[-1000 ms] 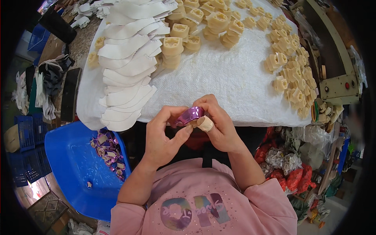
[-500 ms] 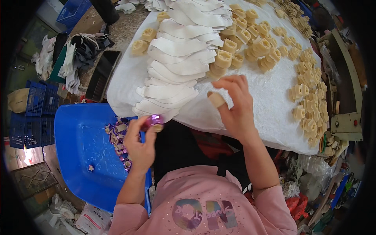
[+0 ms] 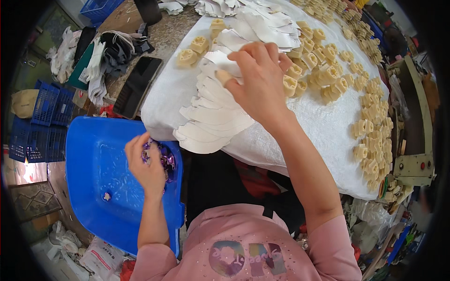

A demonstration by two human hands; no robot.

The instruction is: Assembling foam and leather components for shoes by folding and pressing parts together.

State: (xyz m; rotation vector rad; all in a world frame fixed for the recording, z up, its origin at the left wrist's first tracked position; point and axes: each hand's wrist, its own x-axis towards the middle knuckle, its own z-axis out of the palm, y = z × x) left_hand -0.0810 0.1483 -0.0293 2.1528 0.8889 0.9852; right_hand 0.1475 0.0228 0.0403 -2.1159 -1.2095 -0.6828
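My left hand [image 3: 146,164] is over the blue bin [image 3: 89,187], its fingers apart and slightly blurred. Beside its fingertips are several shiny purple pieces [image 3: 168,161] piled along the bin's side; the hand partly hides them. My right hand [image 3: 262,79] reaches across the row of overlapping thin white cut sheets [image 3: 211,119], thumb and index finger spread. A tan cover wraps its thumb [image 3: 226,77]. Whether its fingertips touch the sheets, I cannot tell. Just right of that hand are cream moulded pieces [image 3: 330,77] with hollows in them.
White cloth [image 3: 300,140] covers the table. More cream pieces [image 3: 375,136] line its right edge, with a pale metal machine frame [image 3: 415,164] beyond. A black phone [image 3: 137,87] lies left of the cloth, near gloves [image 3: 96,70]. Blue crates [image 3: 47,112] stand far left.
My left hand has moved left and down over the bin, and the purple piece it held no longer shows in its grip. My right hand has swung left and away over the white sheets.
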